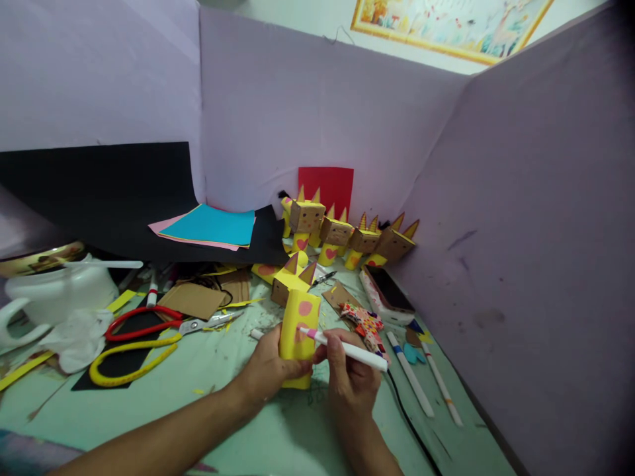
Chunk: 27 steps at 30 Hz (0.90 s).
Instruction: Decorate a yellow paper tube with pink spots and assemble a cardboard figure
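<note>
My left hand [270, 363] is wrapped round a yellow paper tube [300, 347], holding it upright above the table. Pinkish-orange spots mark the side of the tube that faces me. A white marker with a pink tip [354, 352] is gripped in my right hand [350, 377], and its tip touches the tube at a spot. Just behind the tube lies a yellow figure with a cardboard head and pointed ears [292, 281]. Farther back stand several similar cardboard-headed figures [307, 218] with yellow bodies, some bearing pink hearts.
Red-and-yellow-handled scissors [191, 326] lie left, near a white pot [62, 297] and crumpled tissue [79, 338]. Coloured paper [208, 225] rests on a black sheet [124, 198]. At right are a phone [389, 289], markers [411, 375] and a black cable [409, 416]. Purple panels [317, 99] enclose the table.
</note>
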Motion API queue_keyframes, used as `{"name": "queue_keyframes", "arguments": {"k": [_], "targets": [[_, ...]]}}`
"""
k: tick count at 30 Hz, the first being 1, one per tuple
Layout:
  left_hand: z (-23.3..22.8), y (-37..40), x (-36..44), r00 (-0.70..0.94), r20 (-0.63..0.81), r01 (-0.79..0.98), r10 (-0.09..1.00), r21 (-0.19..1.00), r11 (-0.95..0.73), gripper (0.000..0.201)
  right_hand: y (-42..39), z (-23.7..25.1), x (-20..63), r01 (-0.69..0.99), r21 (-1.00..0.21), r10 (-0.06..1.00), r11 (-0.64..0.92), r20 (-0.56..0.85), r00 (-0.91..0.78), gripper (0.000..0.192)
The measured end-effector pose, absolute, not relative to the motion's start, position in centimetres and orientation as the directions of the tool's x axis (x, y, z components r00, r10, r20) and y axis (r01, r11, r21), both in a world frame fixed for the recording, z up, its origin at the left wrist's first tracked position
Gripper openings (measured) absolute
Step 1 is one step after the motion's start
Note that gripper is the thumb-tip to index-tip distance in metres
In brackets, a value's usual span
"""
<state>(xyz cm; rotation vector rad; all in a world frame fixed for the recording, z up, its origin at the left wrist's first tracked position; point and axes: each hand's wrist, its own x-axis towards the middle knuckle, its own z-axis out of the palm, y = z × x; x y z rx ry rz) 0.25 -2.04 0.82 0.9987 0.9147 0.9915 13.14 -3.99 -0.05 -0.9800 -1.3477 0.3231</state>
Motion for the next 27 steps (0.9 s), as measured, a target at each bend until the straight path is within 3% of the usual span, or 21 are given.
{"name": "queue_keyframes", "arguments": {"k": [14, 23, 27], "targets": [[0.64, -2.02, 0.13, 0.305, -0.141, -0.224, 0.942, 0.951, 0.215, 0.051, -4.43, -0.27, 13.33, 0.291, -0.787, 0.759, 0.544, 0.610, 0.230, 0.023], [0.77, -2.06, 0.15, 0.305, -0.136, -0.235, 0.943, 0.948, 0.213, 0.055, -4.28, 0.36, 13.45, 0.362, -0.728, 0.680, 0.582, 0.680, 0.275, 0.029], [0.62, -2.01, 0.14, 0.314, -0.129, -0.246, 0.941, 0.946, 0.212, 0.054, -4.33, 0.29, 13.38, 0.339, -0.751, 0.722, 0.567, 0.651, 0.235, 0.025]]}}
